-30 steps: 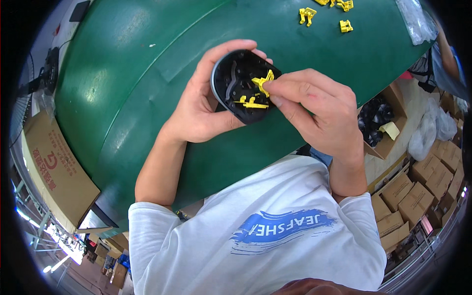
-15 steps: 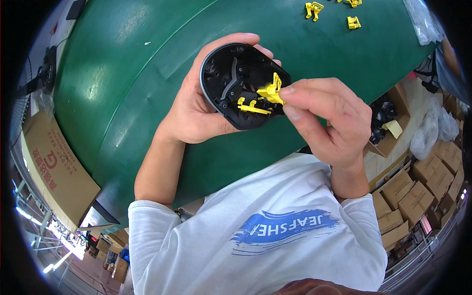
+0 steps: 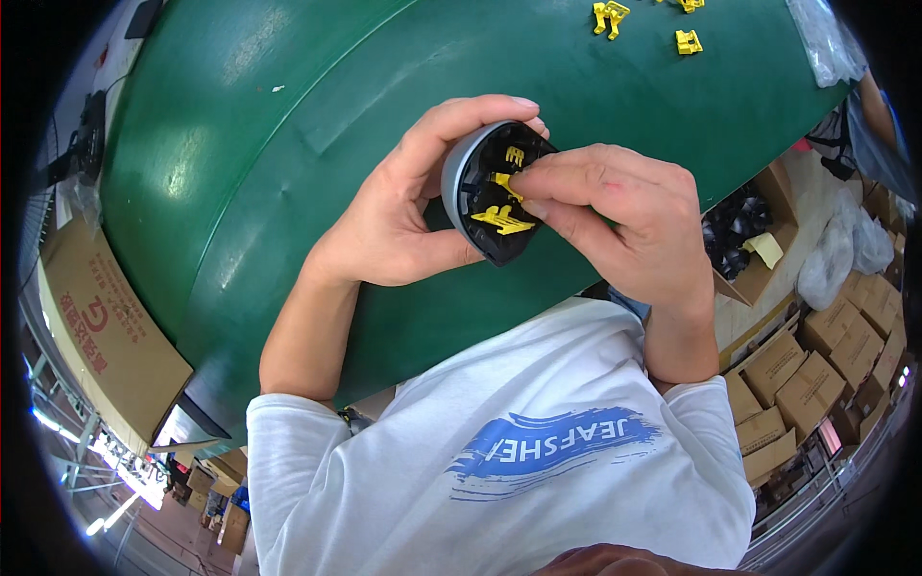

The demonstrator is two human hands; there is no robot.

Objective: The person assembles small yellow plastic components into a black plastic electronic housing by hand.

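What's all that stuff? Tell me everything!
Smooth table: one, green, centre
Grey-rimmed hollow plastic housing: one, black, centre
Angular plastic pieces: at least two, yellow, in housing
Little plastic clips: three-plus, yellow, far tabletop
Crumpled plastic bags: several, clear, upper right and right
Open cardboard box: one, brown, right
Stacked cardboard boxes: many, brown, lower right
Large cardboard box: one, brown, left
Caged fan: one, black, left
Co-worker's arm: one, right edge
Short-sleeved shirt: one, white, bottom
Left hand: one, bare, gripping housing
Right hand: one, bare, pinching yellow piece
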